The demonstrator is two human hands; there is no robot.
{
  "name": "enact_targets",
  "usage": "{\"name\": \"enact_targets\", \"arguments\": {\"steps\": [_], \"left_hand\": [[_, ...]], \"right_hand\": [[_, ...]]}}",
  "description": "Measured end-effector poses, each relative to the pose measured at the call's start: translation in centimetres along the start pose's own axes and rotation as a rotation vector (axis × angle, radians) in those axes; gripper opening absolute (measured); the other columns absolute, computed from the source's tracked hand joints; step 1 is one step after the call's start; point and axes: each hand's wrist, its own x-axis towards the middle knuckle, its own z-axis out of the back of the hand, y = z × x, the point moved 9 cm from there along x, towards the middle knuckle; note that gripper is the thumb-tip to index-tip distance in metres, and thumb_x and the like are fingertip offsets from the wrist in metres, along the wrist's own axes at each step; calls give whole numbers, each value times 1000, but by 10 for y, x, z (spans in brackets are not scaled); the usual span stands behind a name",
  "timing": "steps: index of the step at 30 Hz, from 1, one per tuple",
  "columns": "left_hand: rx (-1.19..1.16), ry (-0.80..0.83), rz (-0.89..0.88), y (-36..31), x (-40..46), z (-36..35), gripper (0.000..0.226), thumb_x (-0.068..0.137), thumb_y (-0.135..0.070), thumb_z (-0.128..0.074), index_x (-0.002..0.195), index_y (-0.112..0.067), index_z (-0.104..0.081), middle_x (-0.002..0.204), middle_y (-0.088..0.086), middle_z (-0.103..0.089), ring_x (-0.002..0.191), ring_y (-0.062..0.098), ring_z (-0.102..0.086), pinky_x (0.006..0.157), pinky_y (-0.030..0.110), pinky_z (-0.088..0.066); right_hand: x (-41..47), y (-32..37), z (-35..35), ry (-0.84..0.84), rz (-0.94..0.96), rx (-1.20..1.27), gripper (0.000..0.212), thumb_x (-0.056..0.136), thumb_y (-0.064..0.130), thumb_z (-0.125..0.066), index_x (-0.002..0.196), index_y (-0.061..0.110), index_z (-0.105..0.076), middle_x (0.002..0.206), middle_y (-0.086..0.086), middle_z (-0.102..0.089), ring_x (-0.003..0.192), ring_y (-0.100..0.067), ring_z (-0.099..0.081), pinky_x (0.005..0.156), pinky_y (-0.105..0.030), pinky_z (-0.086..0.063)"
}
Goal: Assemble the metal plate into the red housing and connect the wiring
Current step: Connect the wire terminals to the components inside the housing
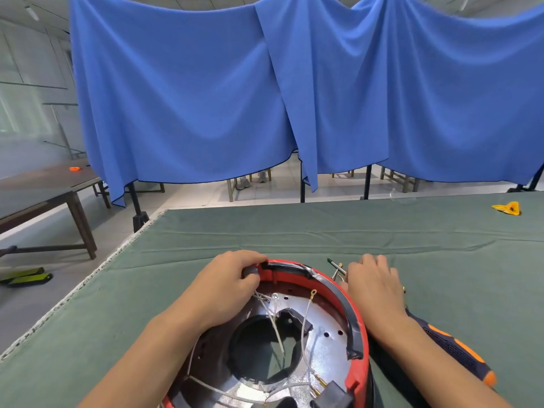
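Observation:
The round red housing (360, 343) lies on the green cloth right in front of me, its open side up. Inside it sits the shiny metal plate (326, 346) with a large dark hole in the middle. Several white wires (276, 325) with ring terminals lie loose across the plate. My left hand (226, 287) grips the housing's far left rim, fingers curled round a grey part there. My right hand (374, 284) rests on the cloth just right of the housing, fingertips at a few small metal parts (338, 270); what it holds is hidden.
A dark blue and orange screwdriver (459, 351) lies under my right forearm. A yellow object (507, 208) sits at the far right of the green-clothed table (294, 231). Blue curtains (191, 98) hang behind it. A wooden table (44, 195) stands to the left.

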Motion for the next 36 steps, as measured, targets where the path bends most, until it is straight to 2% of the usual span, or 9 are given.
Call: {"name": "enact_targets", "arguments": {"steps": [5,8,11,12,17,21,28,32,36], "left_hand": [[0,11,-2,0,-1,-1,36,92,-11,-50,123,-24,-63,120,-10,-64,114,8,-54,99,29,-41],[3,20,6,0,-1,-2,36,93,-12,-50,124,-25,-62,121,-10,-64,115,9,-54,99,31,-42],[6,24,1,-1,-1,-1,37,92,-11,-50,123,-25,-63,120,-11,-65,114,9,-55,98,31,-42],[5,23,1,-2,-1,-1,37,92,-11,-50,123,-25,-63,120,-11,-65,114,9,-55,98,31,-43],[15,3,19,0,-1,0,36,92,-11,-50,123,-24,-62,122,-9,-64,115,10,-54,98,27,-41],[18,6,29,0,-2,0,35,91,-12,-51,123,-25,-62,121,-8,-64,115,11,-53,98,28,-41],[39,-129,-39,-19,-6,19,30,92,-13,-53,118,-21,-66,111,-13,-60,118,4,-46,92,11,-29],[-209,-126,-97,-49,-13,22,19,90,-16,-59,101,-19,-73,90,-11,-70,93,7,-63,87,24,-47],[-519,-88,60,-46,-13,13,16,89,-16,-60,81,-11,-72,71,4,-73,65,18,-67,63,31,-53]], "right_hand": [[0,-4,3,44,-32,-13,17,90,22,-45,94,16,-61,109,-4,-60,105,-26,-52,77,-33,-35],[0,-4,3,39,-40,91,25,87,22,-47,63,24,-49,83,-10,-51,78,-32,-47,64,-31,-32],[5,-11,1,31,-113,467,30,87,17,-51,59,7,-44,65,-7,-54,64,-29,-48,56,-31,-40],[7,-14,1,26,-140,620,27,88,16,-54,62,10,-59,64,-5,-61,64,-26,-57,57,-31,-44],[9,-4,7,118,-202,1335,15,95,6,-52,81,8,-56,58,1,-66,40,-8,-57,46,-24,-44],[3,5,13,261,-268,1710,5,90,3,-60,93,6,-59,65,-3,-72,50,-13,-66,44,-20,-50],[-8,28,40,420,-169,1756,12,89,13,-59,95,13,-69,90,-3,-76,83,-11,-73,69,-25,-49],[-19,47,54,416,-104,1752,12,87,16,-61,96,11,-68,89,-4,-76,82,-12,-73,68,-22,-51],[-23,44,62,301,-153,1762,6,87,15,-62,91,11,-66,84,-2,-76,80,-10,-72,71,-23,-50]]}}
